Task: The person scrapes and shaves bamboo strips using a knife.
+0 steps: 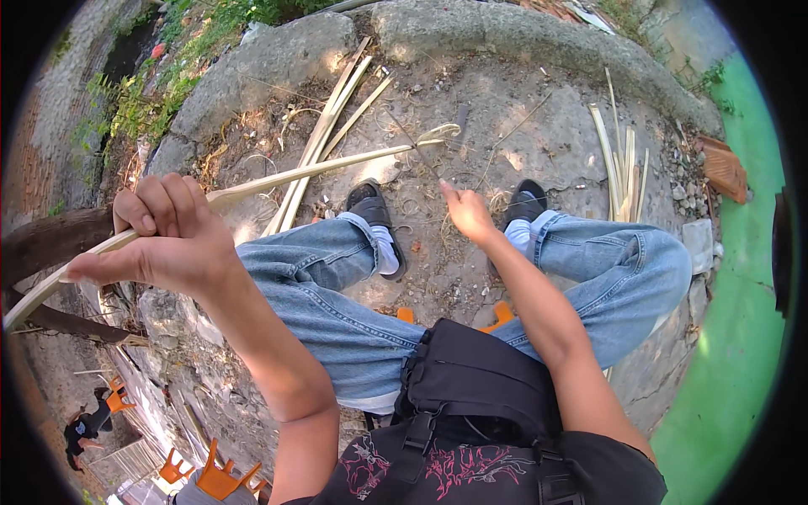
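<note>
My left hand (pixel 181 244), raised at the left, is closed round a long pale bamboo strip (pixel 307 171). The strip runs from the left edge across to the middle, and a thin curled shaving (pixel 442 133) hangs at its far end. Closed and held low between my knees, my right hand (pixel 469 214) grips a thin-bladed knife (pixel 427 162); its handle is hidden in the fingers. The dark blade crosses the strip close to the curled end and appears to touch it.
Split bamboo strips (pixel 316 143) lie on the ground ahead to the left, and another bundle (pixel 624 177) lies to the right. A curved stone kerb (pixel 522 34) borders the far side. An orange brick (pixel 722 168) sits at right. Behind me at lower left are orange chairs (pixel 220 478) and a person (pixel 84 433).
</note>
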`<state>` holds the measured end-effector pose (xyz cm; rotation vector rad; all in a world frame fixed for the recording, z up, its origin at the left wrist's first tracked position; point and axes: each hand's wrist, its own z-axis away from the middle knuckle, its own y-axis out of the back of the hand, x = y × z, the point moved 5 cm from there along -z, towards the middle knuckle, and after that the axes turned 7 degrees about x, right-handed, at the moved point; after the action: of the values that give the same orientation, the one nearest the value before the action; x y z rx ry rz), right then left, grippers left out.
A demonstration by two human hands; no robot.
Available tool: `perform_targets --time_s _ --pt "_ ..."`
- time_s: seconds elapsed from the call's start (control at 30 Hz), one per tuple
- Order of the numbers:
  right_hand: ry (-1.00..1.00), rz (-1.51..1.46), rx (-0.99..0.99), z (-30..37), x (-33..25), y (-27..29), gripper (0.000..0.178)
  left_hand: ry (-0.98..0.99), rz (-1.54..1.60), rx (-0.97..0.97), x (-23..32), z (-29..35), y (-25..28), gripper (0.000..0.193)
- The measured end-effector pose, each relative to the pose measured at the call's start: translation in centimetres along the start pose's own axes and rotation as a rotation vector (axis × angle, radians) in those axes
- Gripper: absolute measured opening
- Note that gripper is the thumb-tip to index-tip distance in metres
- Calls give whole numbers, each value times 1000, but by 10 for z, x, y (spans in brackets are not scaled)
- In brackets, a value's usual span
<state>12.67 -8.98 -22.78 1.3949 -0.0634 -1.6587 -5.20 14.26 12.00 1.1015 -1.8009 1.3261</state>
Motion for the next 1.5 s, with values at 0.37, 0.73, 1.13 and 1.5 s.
perform_targets --time_s 0.37,0.73,1.13,1.5 --pt "24 43 30 -11 8 -14 65 -91 -77 107 10 2 -4 74" --pt "280 -151 -94 -23 18 -17 66 -91 -103 107 9 0 -11 75" --pt "25 -33 60 -54 70 -13 65 2 -38 34 -5 -3 -4 75" --pt "159 -103 26 -26 69 -20 64 -81 -127 166 5 -7 2 73"
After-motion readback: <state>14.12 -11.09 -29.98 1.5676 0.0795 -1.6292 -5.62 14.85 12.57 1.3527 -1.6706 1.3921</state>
